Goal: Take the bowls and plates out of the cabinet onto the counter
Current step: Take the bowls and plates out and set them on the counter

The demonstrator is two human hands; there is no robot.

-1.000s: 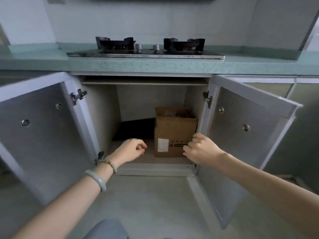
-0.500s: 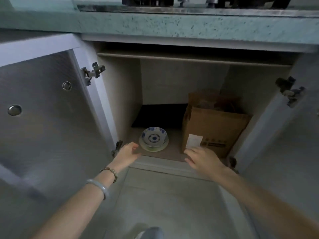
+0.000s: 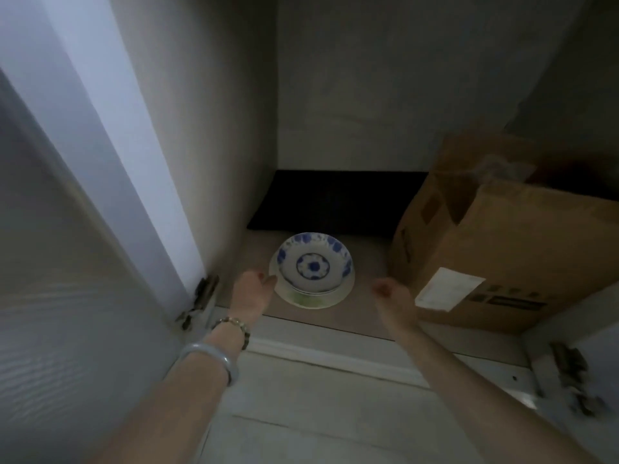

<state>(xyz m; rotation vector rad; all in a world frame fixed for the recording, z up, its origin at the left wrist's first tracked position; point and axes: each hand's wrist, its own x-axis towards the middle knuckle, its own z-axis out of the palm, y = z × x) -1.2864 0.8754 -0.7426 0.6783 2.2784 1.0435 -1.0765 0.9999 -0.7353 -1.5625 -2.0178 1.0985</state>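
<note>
Both hands are empty, fingers loose: left hand (image 3: 253, 293) right at the rim of the plate (image 3: 301, 301), right hand (image 3: 392, 296) a bit off its other side by the cardboard box (image 3: 519, 249), so the blue-patterned bowl (image 3: 315, 266) stacked on it sits between them on the cabinet floor (image 3: 365, 316), I'd guess for lifting everything together.

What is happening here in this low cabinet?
A person has both bare hands inside the cabinet, one on each side of a stack: a blue-patterned bowl on a pale plate. The left hand is at the plate's left rim; the right hand is apart from it, near the cardboard box. Nothing is lifted yet.
</note>
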